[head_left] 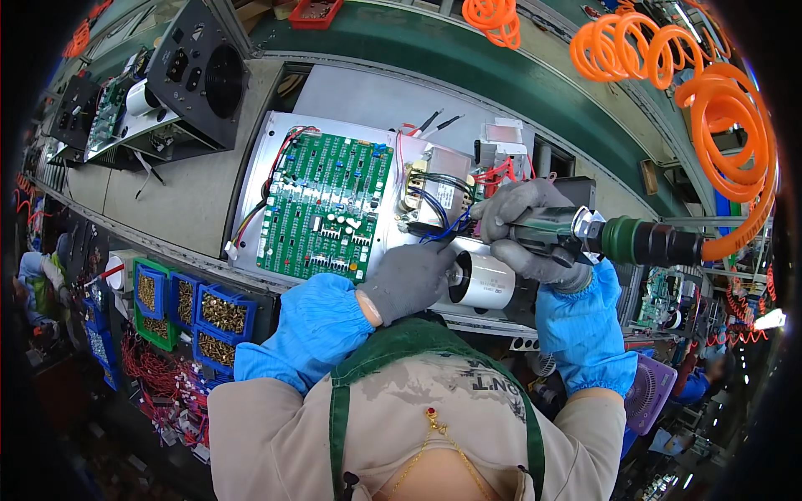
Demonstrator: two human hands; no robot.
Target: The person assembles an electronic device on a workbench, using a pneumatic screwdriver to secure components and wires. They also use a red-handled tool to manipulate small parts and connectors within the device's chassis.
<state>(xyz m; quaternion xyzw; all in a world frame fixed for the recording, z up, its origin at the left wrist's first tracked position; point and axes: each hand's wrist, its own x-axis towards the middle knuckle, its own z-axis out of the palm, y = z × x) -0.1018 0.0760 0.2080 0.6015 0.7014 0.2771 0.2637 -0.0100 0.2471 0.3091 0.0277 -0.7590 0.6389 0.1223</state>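
Note:
My right hand [535, 230], in a grey glove, grips an air-powered driver [576, 234] fed by an orange coiled hose [727, 150]. The tool's tip is hidden behind the fingers. My left hand [409, 280], also gloved, is closed beside a white cylindrical capacitor [491, 281]; its fingertips meet blue wires [455, 224], and what they pinch is hidden. Just beyond them sits a transformer [443, 184] with a metal body. Left of it a green circuit board [330, 209] lies on a silver metal plate [255, 179].
At the far left stands a black chassis [196, 67] with a fan opening. Blue bins [225, 313] of brass-coloured fasteners lie left of my arm, above bundled red wires [159, 380]. A red tray [316, 12] is at the back; a purple fan [652, 392] is at right.

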